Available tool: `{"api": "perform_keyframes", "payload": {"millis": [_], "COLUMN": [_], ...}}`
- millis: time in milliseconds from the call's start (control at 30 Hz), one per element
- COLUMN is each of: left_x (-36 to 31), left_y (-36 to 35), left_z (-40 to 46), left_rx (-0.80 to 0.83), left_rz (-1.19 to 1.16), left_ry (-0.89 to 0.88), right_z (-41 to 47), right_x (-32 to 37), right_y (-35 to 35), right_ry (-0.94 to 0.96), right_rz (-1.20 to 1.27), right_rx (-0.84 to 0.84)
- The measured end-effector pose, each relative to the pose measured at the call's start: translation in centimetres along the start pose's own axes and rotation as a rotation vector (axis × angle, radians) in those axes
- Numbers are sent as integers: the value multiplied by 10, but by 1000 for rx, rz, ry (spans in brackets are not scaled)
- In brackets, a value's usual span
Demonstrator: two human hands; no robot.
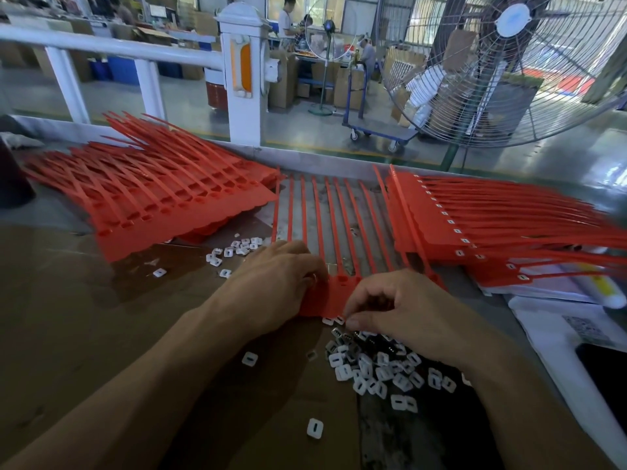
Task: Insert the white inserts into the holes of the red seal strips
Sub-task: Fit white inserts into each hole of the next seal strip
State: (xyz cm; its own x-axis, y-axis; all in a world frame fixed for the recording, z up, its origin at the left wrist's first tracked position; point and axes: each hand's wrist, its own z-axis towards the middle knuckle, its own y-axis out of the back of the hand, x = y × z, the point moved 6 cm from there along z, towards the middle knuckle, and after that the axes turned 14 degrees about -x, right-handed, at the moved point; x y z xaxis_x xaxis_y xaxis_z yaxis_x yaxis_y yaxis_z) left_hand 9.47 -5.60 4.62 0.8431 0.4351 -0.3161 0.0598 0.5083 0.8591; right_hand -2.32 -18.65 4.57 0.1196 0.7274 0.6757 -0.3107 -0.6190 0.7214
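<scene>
White inserts (373, 371) lie beneath the right hand (403, 310), which should pinch one squarely while the left hand (278, 283) presses the red seal strip sheet (325, 300) flat.

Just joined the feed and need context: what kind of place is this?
Most likely a factory assembly floor: stacks of red seal strips, a pile of loose white inserts on the bench, and a big standing fan beside cartons.
</scene>
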Motion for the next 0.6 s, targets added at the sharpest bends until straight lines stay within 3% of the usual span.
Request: {"api": "perform_keyframes", "payload": {"millis": [300,600], "left_x": [-1,2], "left_y": [-2,0], "left_z": [-1,-1], "left_rx": [-13,-49], "left_rz": [25,-13], "left_ry": [-44,-19], "right_z": [-3,-7], "right_x": [3,6], "right_y": [-7,-5], "right_ry": [81,64], "right_rz": [-158,-154], "right_rx": [64,84]}}
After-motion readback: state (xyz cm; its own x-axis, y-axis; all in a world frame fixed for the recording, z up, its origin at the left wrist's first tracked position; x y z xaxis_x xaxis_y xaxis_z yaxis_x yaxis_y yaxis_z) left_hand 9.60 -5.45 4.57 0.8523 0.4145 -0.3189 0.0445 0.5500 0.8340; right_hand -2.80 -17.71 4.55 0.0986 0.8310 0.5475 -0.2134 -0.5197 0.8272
